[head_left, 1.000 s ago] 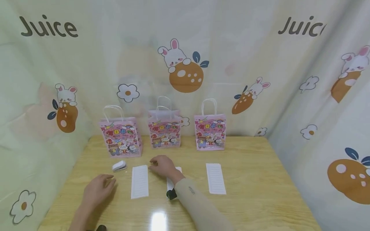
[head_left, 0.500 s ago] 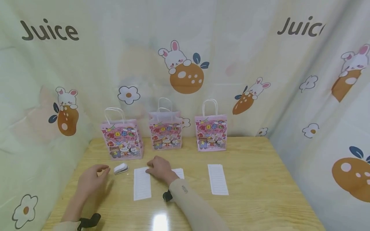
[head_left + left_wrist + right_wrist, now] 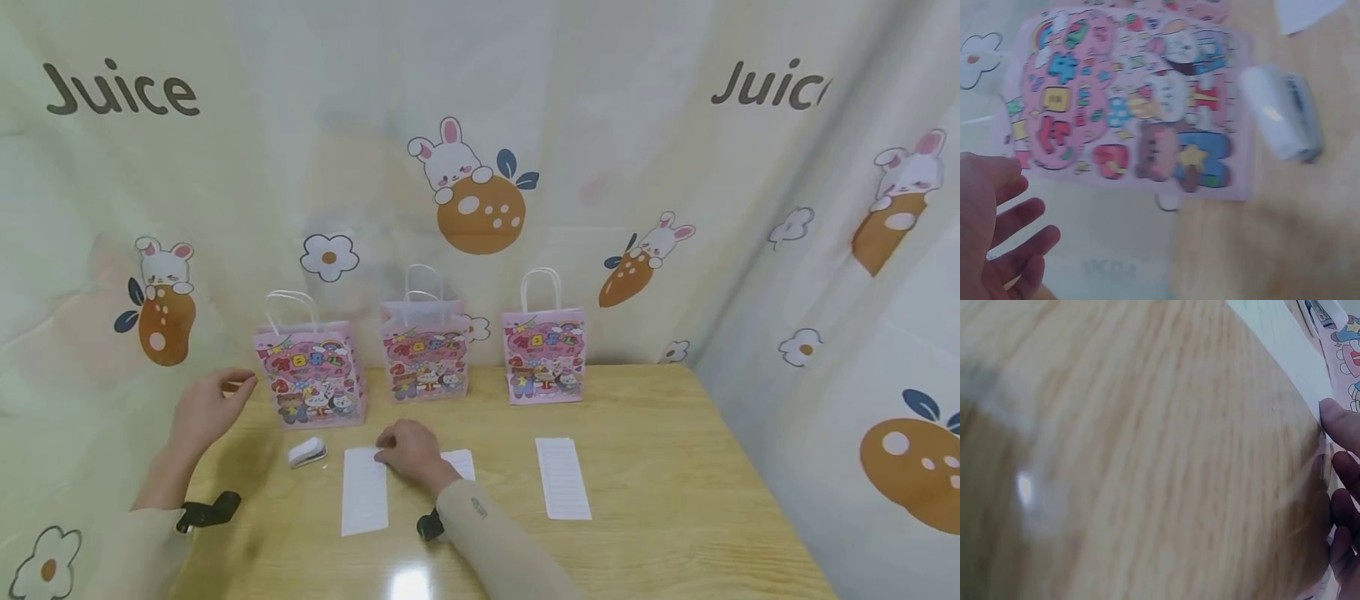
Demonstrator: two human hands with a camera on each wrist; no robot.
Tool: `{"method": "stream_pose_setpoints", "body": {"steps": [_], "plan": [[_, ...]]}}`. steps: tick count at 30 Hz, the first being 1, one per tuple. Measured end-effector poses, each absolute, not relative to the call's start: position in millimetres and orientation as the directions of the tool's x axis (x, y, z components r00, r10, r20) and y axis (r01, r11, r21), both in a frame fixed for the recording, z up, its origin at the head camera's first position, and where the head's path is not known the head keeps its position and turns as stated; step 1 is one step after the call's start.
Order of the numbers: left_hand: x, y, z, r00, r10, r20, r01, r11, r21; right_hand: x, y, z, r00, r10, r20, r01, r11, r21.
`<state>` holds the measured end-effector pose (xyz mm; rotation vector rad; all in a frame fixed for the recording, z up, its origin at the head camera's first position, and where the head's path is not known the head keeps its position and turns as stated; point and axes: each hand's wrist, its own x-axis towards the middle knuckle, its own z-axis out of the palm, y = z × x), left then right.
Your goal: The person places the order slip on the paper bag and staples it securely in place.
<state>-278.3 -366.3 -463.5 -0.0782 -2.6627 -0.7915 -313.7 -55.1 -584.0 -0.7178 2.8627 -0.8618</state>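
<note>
My left hand is raised just left of the left pink paper gift bag. Its fingers are loosely bent and hold nothing; in the left wrist view the hand lies beside the bag's printed front. My right hand rests on the table at the upper right corner of the left white paper slip. In the right wrist view its thumb touches the slip's edge, with the other fingers loosely bent below. A second slip is partly hidden behind the right wrist.
A small white stapler sits in front of the left bag. Two matching bags, the middle one and the right one, stand along the curtain. Another lined slip lies on the wooden table further right.
My left hand has risen and moved away, from beside the stapler to the left bag's side. My right hand has shifted slightly left, onto the left slip's corner.
</note>
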Motion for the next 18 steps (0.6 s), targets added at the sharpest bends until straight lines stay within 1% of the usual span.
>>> {"method": "stream_pose_setpoints", "body": {"steps": [5,10,14,18], "plan": [[-297.5,-365.3,-439.6,-0.927,-0.078,0.367,0.147,0.824,0.547,-313.5,-54.7,-587.3,-0.899,-0.423,0.112,-0.412,0.732,-0.542],[-317.3,-359.3,-428.0,-0.953,-0.027,0.302,0.168,0.782,0.600,-314.1,-49.0,-588.2,-0.892,-0.430,0.140,-0.429,0.706,-0.563],[-326.9,-357.1,-429.6,-0.967,0.023,0.253,0.189,0.733,0.653,-313.9,-44.7,-577.6,-0.862,-0.479,0.168,-0.474,0.642,-0.602],[-334.3,-355.2,-433.5,-0.964,0.056,0.261,0.225,0.695,0.683,-320.5,-41.0,-558.8,-0.835,-0.512,0.199,-0.519,0.616,-0.592]]}}
